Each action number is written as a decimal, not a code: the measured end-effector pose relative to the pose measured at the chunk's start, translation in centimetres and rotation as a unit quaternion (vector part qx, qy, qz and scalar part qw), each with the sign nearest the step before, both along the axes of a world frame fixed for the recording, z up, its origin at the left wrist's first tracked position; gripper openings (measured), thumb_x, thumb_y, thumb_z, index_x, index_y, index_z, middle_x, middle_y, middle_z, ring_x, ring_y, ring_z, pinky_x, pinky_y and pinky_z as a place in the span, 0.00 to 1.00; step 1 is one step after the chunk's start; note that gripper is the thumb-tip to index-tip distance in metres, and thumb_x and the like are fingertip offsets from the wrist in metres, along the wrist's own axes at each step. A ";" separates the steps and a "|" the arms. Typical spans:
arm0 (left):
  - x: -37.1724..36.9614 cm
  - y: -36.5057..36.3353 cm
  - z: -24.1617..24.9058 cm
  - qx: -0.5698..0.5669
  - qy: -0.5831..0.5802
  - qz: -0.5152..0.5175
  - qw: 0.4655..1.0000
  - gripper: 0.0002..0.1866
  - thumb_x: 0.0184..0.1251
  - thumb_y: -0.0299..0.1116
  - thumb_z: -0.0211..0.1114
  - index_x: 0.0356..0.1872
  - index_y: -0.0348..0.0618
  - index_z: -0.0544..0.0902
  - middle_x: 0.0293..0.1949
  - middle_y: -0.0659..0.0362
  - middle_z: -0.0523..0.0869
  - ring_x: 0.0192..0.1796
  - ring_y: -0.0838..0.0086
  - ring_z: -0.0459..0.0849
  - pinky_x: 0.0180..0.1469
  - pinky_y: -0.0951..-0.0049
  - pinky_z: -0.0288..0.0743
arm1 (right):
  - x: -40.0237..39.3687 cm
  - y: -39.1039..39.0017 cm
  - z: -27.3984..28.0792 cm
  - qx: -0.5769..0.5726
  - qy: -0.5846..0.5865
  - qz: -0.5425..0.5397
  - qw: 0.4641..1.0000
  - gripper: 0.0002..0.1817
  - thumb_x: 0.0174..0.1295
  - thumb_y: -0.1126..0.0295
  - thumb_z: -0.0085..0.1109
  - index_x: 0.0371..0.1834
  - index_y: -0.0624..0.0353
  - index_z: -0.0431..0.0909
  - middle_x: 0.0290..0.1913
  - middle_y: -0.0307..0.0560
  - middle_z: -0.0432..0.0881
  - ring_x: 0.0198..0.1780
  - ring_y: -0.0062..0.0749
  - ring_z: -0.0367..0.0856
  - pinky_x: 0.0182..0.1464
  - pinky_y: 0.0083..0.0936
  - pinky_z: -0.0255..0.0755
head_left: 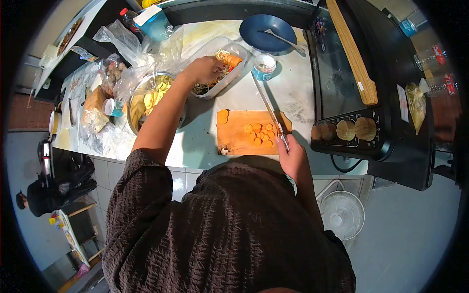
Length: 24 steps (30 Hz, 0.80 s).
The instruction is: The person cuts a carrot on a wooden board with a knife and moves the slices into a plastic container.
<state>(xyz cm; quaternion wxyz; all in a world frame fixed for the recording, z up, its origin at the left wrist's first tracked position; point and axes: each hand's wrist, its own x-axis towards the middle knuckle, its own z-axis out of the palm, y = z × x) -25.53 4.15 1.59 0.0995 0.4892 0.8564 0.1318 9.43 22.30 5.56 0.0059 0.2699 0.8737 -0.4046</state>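
Note:
My left hand (204, 71) reaches into a clear plastic container (240, 48) at the back of the table. Its fingers curl down among the shredded vegetables; what they grip is hidden. An orange carrot piece (231, 60) lies just right of the fingers. In my right hand (293, 155) is a long knife (266, 98), its blade pointing away from me over the right part of a wooden cutting board (233, 136). Several carrot slices (258, 133) lie on the board left of the knife. One larger carrot slice (223, 116) sits at its far left corner.
Left of the container stands a metal bowl (131, 113) of yellow slices, beside plastic bags (117, 36). Behind the board are a small tub (264, 67) and a blue pan (254, 29) with a fork. A black oven (337, 73) bounds the right side, a wooden stick (354, 53) on it.

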 end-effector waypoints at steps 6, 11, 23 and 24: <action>0.9 -0.7 4.4 -0.141 -0.043 0.050 0.988 0.14 0.57 0.39 0.66 0.42 0.47 0.89 0.42 0.51 0.88 0.48 0.57 0.86 0.53 0.61 0.78 | 0.3 0.2 -0.2 -0.016 0.023 0.004 1.000 0.18 0.70 0.59 0.55 0.33 0.66 0.71 0.26 0.61 0.75 0.27 0.54 0.75 0.31 0.37 0.67; 0.3 -0.5 3.7 -0.096 -0.044 0.070 0.992 0.14 0.62 0.37 0.63 0.44 0.42 0.87 0.40 0.50 0.88 0.46 0.55 0.86 0.49 0.62 0.78 | 0.2 0.4 -0.5 -0.025 0.021 0.000 0.999 0.18 0.70 0.59 0.54 0.33 0.66 0.71 0.24 0.59 0.74 0.24 0.48 0.73 0.30 0.35 0.67; -0.7 4.0 0.8 -0.104 0.092 0.134 0.981 0.27 0.57 0.29 0.59 0.62 0.52 0.77 0.55 0.47 0.81 0.52 0.53 0.84 0.55 0.57 0.78 | 0.3 1.0 -1.3 -0.034 0.007 -0.025 0.999 0.17 0.70 0.58 0.55 0.36 0.65 0.74 0.26 0.59 0.77 0.28 0.52 0.78 0.32 0.36 0.68; -0.6 4.2 1.0 -0.123 0.088 0.144 0.978 0.28 0.57 0.29 0.60 0.62 0.52 0.77 0.54 0.47 0.81 0.52 0.53 0.84 0.55 0.57 0.78 | 0.3 1.1 -1.4 -0.034 0.007 -0.028 0.999 0.17 0.70 0.58 0.55 0.36 0.65 0.74 0.26 0.59 0.77 0.28 0.52 0.78 0.32 0.36 0.68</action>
